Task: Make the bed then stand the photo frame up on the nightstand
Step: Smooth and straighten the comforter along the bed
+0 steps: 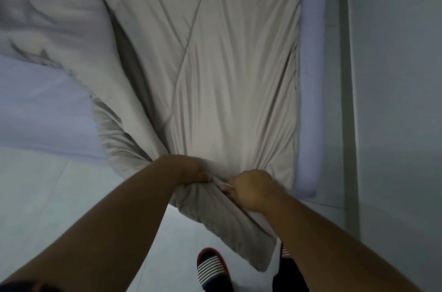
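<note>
A beige quilted duvet (203,71) lies stretched along the right side of the bed, bunched at its near end. My left hand (191,169) grips the gathered near edge from the left. My right hand (248,186) grips the same edge just to the right, fingers curled into the fabric. A corner of the duvet hangs down past the foot of the bed toward my feet. The pale lilac sheet (40,105) of the mattress shows bare at the left. No photo frame or nightstand is in view.
A crumpled part of the duvet lies at the upper left (47,4). The mattress edge (311,100) runs close to a pale wall (394,100) on the right. Light floor tiles (59,196) lie below, with my striped slippers (212,267) standing at the foot of the bed.
</note>
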